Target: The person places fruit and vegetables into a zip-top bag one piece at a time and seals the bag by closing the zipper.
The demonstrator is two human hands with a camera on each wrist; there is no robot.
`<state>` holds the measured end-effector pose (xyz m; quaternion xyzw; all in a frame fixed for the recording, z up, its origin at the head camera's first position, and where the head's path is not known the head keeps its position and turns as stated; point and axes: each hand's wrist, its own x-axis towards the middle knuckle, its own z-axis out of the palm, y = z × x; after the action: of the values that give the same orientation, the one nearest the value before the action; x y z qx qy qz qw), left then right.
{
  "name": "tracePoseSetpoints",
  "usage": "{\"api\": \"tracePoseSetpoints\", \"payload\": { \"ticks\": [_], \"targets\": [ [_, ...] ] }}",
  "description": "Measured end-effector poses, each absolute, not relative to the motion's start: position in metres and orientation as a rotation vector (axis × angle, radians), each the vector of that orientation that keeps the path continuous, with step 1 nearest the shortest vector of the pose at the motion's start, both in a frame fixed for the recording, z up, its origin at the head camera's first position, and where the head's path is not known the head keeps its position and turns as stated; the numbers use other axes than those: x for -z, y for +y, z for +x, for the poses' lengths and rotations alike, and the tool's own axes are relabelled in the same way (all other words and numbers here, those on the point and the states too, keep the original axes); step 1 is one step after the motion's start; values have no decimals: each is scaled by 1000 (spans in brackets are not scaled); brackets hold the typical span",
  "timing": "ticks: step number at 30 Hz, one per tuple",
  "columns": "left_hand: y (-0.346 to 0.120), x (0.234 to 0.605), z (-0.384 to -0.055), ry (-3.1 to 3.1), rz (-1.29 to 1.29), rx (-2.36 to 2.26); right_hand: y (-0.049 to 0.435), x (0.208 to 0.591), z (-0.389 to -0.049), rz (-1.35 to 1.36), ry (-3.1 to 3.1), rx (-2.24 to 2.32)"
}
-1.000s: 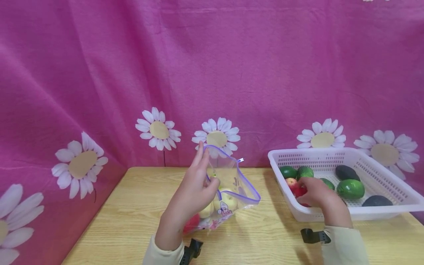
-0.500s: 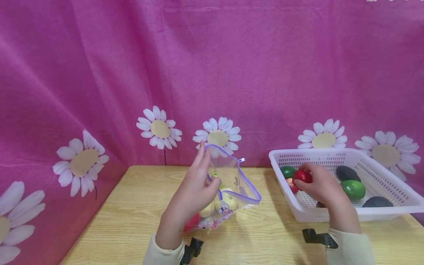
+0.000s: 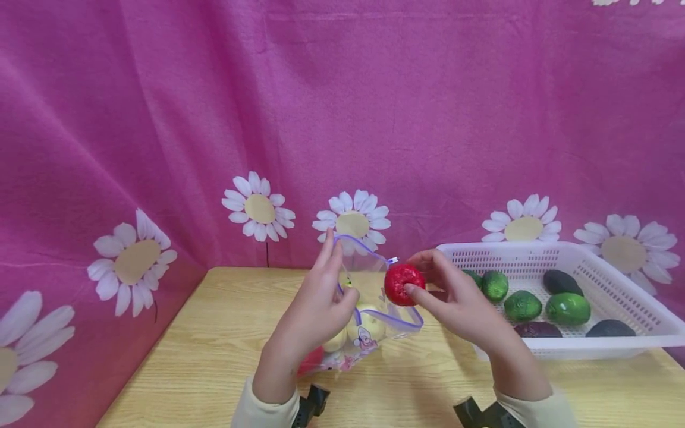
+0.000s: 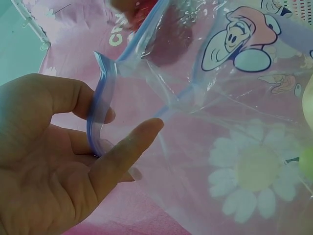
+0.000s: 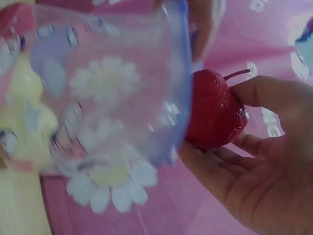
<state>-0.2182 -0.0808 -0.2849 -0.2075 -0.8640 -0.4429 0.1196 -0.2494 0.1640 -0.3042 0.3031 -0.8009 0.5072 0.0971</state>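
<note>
Near the lower centre of the head view, the left hand (image 3: 316,309) pinches the rim of a clear zip bag (image 3: 369,297) with a purple-blue edge, thumb on one side and fingers on the other; the left wrist view shows the blue strip (image 4: 98,107) folded between thumb and forefinger. The bag stands on the wooden table (image 3: 203,356) with its mouth held wide, and inside it lie pale yellow fruits (image 3: 366,326) and something red (image 3: 310,359) lower down, partly hidden by the left wrist. Just right of the bag's mouth, the right hand (image 3: 455,303) grips a red apple (image 3: 404,284) — thumb below, fingers curled over the top. In the right wrist view the apple (image 5: 215,115) sits right at the bag's blue edge (image 5: 178,98), its thin stem pointing toward the upper right of the frame; whether apple and edge touch cannot be told, since the bag is blurred there. At the right of the head view a white perforated basket (image 3: 631,285) rests on the table, holding several green avocados (image 3: 567,308), two dark ones (image 3: 610,328) and a dark purplish fruit (image 3: 537,330) near its front wall. Behind everything hangs a pink cloth (image 3: 342,119) printed with white daisies — it fills the upper frame and drapes down at the left.
</note>
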Motion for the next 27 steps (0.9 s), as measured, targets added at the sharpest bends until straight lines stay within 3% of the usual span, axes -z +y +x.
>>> {"api": "tracePoseSetpoints", "payload": {
  "ticks": [15,27],
  "targets": [
    [-79,283,-217,-2542,-630,1264,131,322,-247,935,-2604,-1159],
    [-81,284,-216,-2522,-644,1272,134,320,-242,1174,-2661,-1105]
  ]
}}
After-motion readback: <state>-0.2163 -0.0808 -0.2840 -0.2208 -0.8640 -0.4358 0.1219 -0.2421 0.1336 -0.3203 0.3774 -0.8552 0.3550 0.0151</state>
